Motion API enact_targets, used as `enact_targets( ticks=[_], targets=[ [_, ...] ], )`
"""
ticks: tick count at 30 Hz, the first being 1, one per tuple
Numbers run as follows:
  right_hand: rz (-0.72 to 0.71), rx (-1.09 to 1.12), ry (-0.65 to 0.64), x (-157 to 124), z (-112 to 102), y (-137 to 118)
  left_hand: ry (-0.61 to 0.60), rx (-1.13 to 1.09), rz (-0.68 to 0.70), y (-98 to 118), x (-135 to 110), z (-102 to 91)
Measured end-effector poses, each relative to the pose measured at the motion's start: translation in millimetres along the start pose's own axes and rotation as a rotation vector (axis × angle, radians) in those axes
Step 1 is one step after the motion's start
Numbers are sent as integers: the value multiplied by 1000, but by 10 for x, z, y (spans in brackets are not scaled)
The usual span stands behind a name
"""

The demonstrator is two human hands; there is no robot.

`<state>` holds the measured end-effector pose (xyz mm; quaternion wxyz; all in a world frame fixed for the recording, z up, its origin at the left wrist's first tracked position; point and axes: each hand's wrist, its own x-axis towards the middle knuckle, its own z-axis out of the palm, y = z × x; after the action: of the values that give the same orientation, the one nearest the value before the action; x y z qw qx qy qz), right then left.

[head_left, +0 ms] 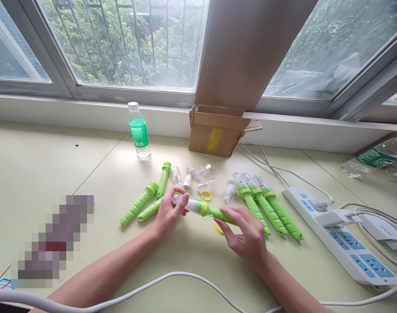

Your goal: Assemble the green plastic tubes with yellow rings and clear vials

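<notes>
Between my two hands is a green ridged stick with a clear cap, lying nearly level above the table. My left hand has its fingers closed around the clear cap end. Thumb and fingers of my right hand grip the green handle. A yellow ring circles the joint between cap and handle. Just behind lie a loose yellow ring, clear caps and white ribbed inserts. Another yellow ring is partly hidden by my right hand. Several bare green handles rest to the left.
Three capped green sticks lie side by side at right, near a white power strip with plugs and cables. An open cardboard box and a water bottle stand behind. A white cable crosses in front; a blurred patch covers something at left.
</notes>
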<state>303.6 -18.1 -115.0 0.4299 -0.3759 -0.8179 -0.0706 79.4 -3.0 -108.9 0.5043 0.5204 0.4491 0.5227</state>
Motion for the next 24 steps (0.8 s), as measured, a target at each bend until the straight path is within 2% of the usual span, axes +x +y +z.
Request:
enact_targets(
  ticks=[5,16,24],
  targets=[
    [-9,4,8,-2,13,22,18,-10,-16,-23,7,1],
    [73,88,-189,-50,20,42,3,0,-33,7,-10,18],
    [143,53,-303,-33,11,9,9,38,4,15,-19,9]
  ],
)
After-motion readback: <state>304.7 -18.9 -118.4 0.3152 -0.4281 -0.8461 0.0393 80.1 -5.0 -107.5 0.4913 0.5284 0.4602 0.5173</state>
